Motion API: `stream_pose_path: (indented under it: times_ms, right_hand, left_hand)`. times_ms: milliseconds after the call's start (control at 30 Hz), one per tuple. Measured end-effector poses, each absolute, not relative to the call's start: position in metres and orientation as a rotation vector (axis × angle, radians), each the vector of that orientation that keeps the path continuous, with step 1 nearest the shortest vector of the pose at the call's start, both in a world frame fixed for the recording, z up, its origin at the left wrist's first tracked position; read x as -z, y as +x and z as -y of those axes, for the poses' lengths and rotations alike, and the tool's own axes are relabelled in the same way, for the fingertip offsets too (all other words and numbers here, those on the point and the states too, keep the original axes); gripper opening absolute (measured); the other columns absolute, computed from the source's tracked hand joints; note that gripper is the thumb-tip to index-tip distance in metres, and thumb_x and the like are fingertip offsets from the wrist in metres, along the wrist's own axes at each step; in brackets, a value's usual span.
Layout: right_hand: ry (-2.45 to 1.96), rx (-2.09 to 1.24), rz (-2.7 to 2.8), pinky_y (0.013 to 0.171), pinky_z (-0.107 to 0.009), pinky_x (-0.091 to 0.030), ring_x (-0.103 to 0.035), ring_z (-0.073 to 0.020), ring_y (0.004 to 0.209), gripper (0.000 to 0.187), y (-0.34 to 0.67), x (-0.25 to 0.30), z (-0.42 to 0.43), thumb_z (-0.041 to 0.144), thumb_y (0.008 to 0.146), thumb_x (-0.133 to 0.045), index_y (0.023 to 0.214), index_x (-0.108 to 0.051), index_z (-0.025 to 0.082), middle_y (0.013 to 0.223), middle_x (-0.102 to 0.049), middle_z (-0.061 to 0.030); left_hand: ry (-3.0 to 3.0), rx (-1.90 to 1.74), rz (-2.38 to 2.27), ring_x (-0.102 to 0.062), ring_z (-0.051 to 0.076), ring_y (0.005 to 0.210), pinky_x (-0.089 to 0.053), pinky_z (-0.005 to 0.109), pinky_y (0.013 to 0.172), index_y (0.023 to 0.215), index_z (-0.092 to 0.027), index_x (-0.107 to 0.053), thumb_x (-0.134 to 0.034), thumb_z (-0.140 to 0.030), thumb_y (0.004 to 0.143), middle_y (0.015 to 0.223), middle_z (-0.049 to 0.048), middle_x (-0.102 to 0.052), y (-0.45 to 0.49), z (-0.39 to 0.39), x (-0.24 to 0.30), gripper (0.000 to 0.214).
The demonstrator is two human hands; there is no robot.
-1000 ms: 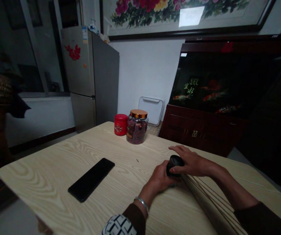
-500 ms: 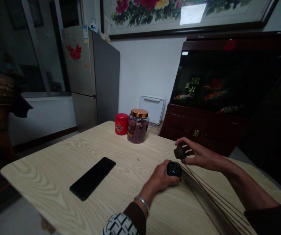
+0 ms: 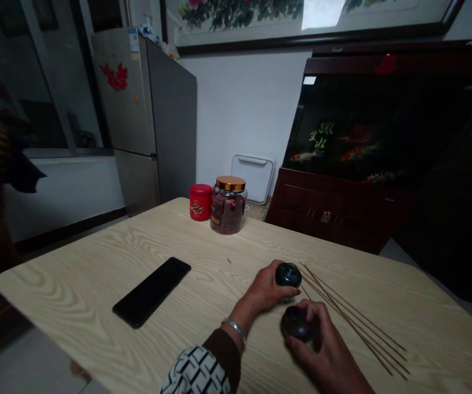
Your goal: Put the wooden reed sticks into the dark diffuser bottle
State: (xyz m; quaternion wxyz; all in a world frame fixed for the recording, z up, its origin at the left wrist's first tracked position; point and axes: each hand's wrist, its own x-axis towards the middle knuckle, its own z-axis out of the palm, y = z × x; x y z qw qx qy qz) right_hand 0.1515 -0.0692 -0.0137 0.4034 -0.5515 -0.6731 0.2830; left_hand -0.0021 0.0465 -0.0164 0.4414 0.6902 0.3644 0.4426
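My left hand (image 3: 263, 290) is wrapped round a small dark round pot (image 3: 288, 274) that stands on the pale wooden table (image 3: 96, 284). My right hand (image 3: 322, 342) grips the pot's dark lid (image 3: 297, 323) low over the table, just in front of the pot. Several thin brown incense sticks (image 3: 355, 320) lie fanned out on the table to the right of both hands.
A black phone (image 3: 152, 291) lies flat to the left. A red tin (image 3: 200, 202) and a glass jar with a gold lid (image 3: 228, 205) stand at the far edge. Behind are a fridge (image 3: 149, 117), a fish tank (image 3: 367, 137) and a white folded item (image 3: 252, 178).
My right hand lifted the lid off the pot, then carried it back toward me and down near the table. My left hand stayed on the pot.
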Motion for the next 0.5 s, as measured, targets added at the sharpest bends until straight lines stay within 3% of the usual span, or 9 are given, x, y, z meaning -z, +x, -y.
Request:
stream_pose_path:
  times_ms: [267,400,500]
  right_hand:
    - [-1.561,-0.52,1.856,0.09,-0.037,-0.046,-0.058,-0.0249,0.106,0.039,0.157,0.013,0.073,0.035,0.075,-0.067,0.102,-0.041,0.026,0.119,-0.058,-0.008]
    - [-1.763,-0.433,1.829,0.069,-0.03,-0.045,-0.061,-0.0191,0.078,0.023,0.189,-0.005,0.062,0.044,0.088,-0.051,0.1,-0.047,0.025,0.089,-0.063,-0.002]
    - [-1.961,-0.286,1.97,0.065,-0.03,-0.039,-0.06,-0.0199,0.074,0.014,0.213,-0.014,0.051,0.039,0.088,-0.051,0.085,-0.05,0.025,0.08,-0.064,-0.0016]
  left_hand:
    - [1.717,-1.095,-0.888,-0.06,0.02,0.089,-0.046,0.026,0.077,0.114,-0.017,-0.062,-0.083,-0.04,0.063,0.096,0.0038,-0.068,-0.003,-0.046,0.016,0.06]
    - [1.727,-1.093,-0.888,-0.061,0.02,0.09,-0.046,0.027,0.078,0.115,-0.019,-0.061,-0.084,-0.041,0.062,0.098,0.0039,-0.068,-0.001,-0.048,0.019,0.061]
    - [1.724,-1.098,-0.893,-0.061,0.021,0.091,-0.046,0.028,0.078,0.115,-0.02,-0.061,-0.084,-0.041,0.063,0.099,0.0044,-0.068,-0.001,-0.05,0.021,0.061]
